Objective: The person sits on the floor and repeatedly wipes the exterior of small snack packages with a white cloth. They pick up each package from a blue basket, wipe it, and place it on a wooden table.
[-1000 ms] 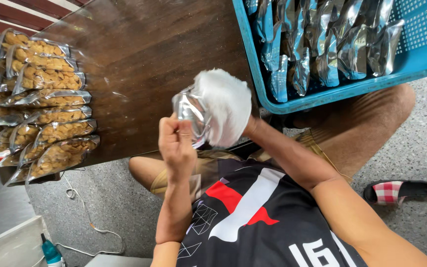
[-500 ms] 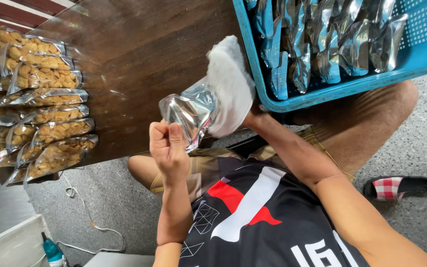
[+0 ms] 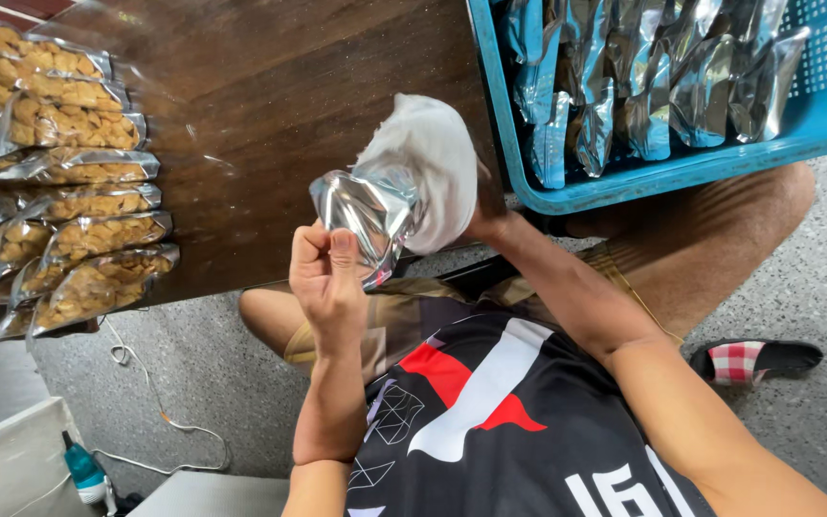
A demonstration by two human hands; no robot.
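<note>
Wiping goes on at the near edge of the dark wooden table [image 3: 270, 105]. The left hand [image 3: 329, 278] pinches the lower edge of a silver foil pouch [image 3: 368, 213] between thumb and curled fingers, holding it up in the air, clear of the wood. The right hand [image 3: 482, 213] is closed on a bunched white cloth [image 3: 428, 158] and presses it against the pouch's upper right side.

Compared with a second ago, the cloth has slid up and away towards the crate. It then lay over most of the pouch; now much of the foil face is bared and catches the light. The left hand has dropped slightly and tilted the pouch more towards the camera. By my reading, one stroke across this face is about finished.

At upper right, a blue plastic crate [image 3: 624, 177] with a perforated wall sits partly on the table. It is packed with more silver foil pouches [image 3: 643, 86], standing on edge in close rows. Along the left side of the table, clear-fronted bags [image 3: 98, 230] lie overlapping in a column, each filled with golden-brown snack pieces.

Below, on the grey speckled floor [image 3: 193, 373], a red-checked slipper [image 3: 753, 359] lies beside the person's leg. A teal bottle [image 3: 83, 471] stands near a loose white cord [image 3: 160, 421].
</note>
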